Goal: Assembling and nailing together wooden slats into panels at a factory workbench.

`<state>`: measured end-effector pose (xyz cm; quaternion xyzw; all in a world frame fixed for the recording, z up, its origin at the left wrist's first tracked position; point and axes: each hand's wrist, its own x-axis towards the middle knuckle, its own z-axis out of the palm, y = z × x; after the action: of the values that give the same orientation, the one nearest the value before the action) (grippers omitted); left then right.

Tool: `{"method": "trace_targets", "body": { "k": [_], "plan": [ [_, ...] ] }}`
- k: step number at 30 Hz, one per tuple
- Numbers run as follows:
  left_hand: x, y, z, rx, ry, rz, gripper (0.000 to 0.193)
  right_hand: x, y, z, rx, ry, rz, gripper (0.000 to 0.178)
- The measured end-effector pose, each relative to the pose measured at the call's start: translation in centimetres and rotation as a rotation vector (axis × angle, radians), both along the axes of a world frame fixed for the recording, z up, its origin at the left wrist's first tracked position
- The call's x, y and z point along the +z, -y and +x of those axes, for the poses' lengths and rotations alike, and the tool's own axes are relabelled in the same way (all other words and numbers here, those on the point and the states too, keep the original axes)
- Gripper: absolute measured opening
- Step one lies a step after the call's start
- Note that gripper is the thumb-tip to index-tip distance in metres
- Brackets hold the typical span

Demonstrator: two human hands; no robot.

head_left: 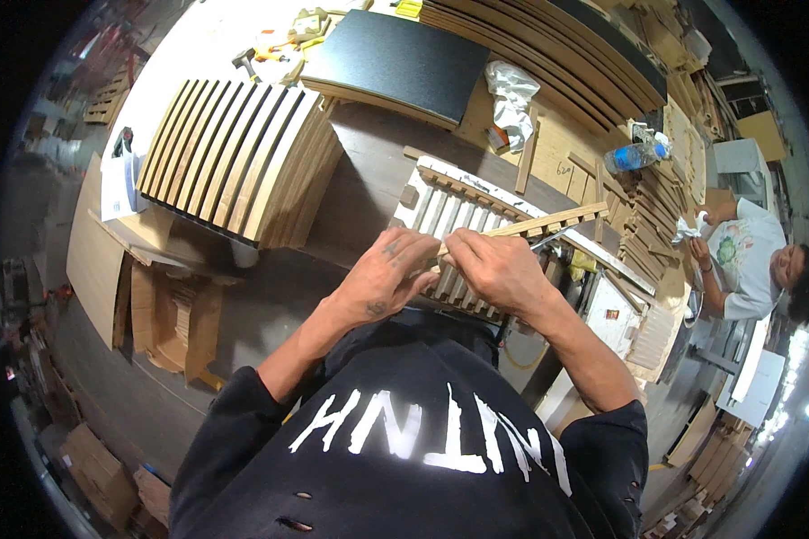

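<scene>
Right hand (496, 265): I had it clasping the notched strip (559, 218) near one end, probably for steadiness.
Left hand (391, 268): curled beside that end; I couldn't tell whether it gripped.
Notched strip: slanted rightward from the hands, across the slotted rack (456, 217), likely angled for handling.
Slatted panels (214, 166): sat stacked beyond the left hand, presumably within reach.

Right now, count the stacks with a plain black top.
2: the middle stack, to the right of the slatted stack, and the upper-right stack, beyond the crumpled white wrapping. More may be hidden in the background.
</scene>
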<state>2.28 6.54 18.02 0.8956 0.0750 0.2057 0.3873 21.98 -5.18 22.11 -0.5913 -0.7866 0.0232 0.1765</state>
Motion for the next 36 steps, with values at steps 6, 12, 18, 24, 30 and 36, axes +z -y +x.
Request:
{"method": "trace_targets", "body": {
  "k": [6,12,18,24,30,36],
  "plan": [
    [-0.2,0.0,0.2,-0.001,0.000,-0.028,0.052,0.1,-0.2,0.0,0.001,0.010,-0.007,0.018],
    [1.8,-0.5,0.1,0.005,-0.048,-0.065,0.046,1.8,-0.8,-0.9,-0.089,-0.043,-0.108,0.014],
    [-0.1,0.0,0.3,-0.015,0.058,-0.105,0.039,1.5,-0.4,-1.3,-0.234,-0.113,-0.109,0.020],
    [-0.5,0.6,0.0,-0.016,0.035,-0.041,0.046,1.1,0.1,-1.1,-0.201,-0.193,-0.123,0.025],
    [-0.9,1.7,-0.7,-0.025,-0.006,0.018,0.046,2.4,1.0,-2.4,-0.372,-0.346,-0.248,0.027],
    [0.4,0.0,0.1,-0.065,0.025,-0.012,0.046,3.6,-1.1,-2.3,-0.493,-0.421,-0.477,0.031]
  ]
}}
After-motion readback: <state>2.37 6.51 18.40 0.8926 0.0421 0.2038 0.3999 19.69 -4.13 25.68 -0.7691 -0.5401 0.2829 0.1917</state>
